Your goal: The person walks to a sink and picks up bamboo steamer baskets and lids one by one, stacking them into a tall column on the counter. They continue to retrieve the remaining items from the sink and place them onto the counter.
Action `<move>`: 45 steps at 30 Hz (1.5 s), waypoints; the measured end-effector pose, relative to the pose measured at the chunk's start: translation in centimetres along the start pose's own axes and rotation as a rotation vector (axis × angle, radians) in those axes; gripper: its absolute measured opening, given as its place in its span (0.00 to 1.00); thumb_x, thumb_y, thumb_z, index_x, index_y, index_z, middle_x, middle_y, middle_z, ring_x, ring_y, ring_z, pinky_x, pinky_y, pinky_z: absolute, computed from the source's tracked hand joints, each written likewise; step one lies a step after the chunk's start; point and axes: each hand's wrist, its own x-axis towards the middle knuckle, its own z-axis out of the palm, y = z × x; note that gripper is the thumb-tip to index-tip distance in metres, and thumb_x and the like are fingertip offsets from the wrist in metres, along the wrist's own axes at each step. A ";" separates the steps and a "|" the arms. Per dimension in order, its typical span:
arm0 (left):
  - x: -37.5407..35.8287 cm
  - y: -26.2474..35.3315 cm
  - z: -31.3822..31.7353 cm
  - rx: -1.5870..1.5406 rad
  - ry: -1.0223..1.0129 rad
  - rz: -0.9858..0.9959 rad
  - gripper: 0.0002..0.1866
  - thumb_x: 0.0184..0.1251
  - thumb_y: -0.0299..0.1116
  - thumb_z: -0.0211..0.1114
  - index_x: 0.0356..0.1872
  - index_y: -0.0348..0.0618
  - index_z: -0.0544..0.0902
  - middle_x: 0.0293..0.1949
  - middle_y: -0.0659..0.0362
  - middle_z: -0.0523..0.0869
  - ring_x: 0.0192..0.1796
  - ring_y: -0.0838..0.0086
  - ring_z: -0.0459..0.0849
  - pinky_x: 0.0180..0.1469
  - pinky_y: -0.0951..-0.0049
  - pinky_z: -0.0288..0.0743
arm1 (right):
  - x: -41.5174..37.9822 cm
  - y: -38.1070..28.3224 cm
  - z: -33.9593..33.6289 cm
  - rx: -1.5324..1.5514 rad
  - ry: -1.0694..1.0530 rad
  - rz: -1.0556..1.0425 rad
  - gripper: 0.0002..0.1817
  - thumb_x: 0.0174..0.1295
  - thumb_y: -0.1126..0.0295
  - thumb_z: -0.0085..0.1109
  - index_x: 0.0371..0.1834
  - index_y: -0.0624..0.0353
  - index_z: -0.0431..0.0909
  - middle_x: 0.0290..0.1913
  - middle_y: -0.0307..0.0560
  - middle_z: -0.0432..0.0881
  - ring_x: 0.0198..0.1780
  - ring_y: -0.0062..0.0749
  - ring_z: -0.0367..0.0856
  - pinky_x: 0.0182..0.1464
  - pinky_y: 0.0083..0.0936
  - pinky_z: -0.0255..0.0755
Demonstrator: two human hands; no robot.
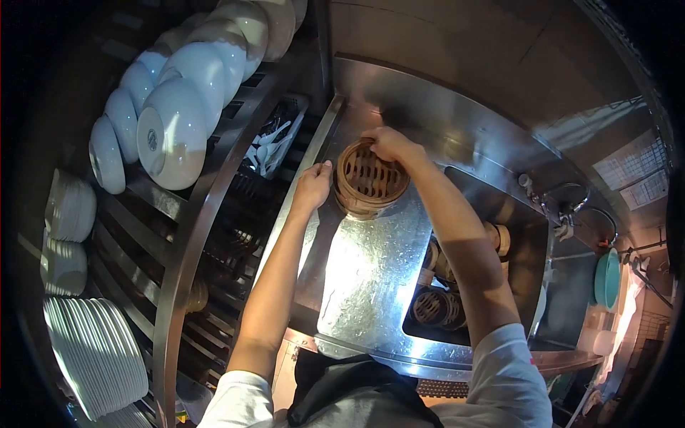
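Note:
A round bamboo steamer basket (372, 175) with a slatted base sits on the steel counter (357, 278), and at least one more basket shows beneath it. My right hand (390, 145) grips its upper rim at the back right, fingers wrapped over the edge. Just left of the basket is my left hand (314, 185), raised near its side, a small gap between them. The fingers of my left hand are curled, and nothing can be made out in them.
More steamer baskets (437, 308) lie in the sink (528, 285) at the right, below a faucet (567, 214). A rack on the left holds white bowls (171, 135) and stacked plates (96, 357). White spoons (267, 151) lie in a bin behind it. A turquoise basin (607, 278) stands far right.

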 end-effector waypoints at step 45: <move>-3.5 2.6 2.2 0.278 0.211 -0.032 0.22 0.52 0.43 0.60 0.30 0.27 0.78 0.30 0.36 0.81 0.40 0.47 0.80 0.45 0.59 0.71 | -3.0 0.1 2.5 0.405 0.289 0.374 0.22 0.60 0.61 0.51 0.56 0.59 0.70 0.54 0.59 0.73 0.58 0.49 0.69 0.58 0.36 0.64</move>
